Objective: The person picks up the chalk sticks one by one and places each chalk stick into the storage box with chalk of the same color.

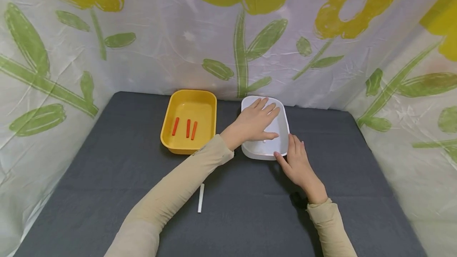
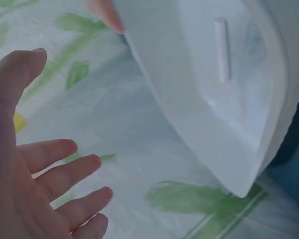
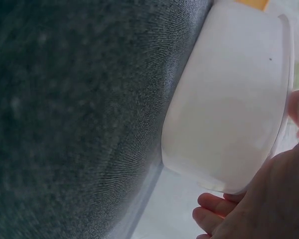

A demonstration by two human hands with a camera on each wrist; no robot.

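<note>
My left hand (image 1: 255,122), fingers spread, hovers over the white tray (image 1: 250,156). In the left wrist view the left fingers and thumb stand apart with nothing between them. Inside the tray lies a white stick (image 2: 222,50) that looks like chalk, mostly hidden under the hand in the head view. My right hand (image 1: 299,165) touches the tray's near right corner, its thumb at the front rim and its nearly straight fingers along the right side. Another white stick (image 1: 201,198) lies on the dark table, close to the left sleeve.
To the left stands a yellow tray (image 1: 165,134) with three red sticks (image 1: 188,128) in it. Dark cloth covers the table (image 1: 250,209). A flowered curtain (image 1: 171,35) hangs behind it and along both sides.
</note>
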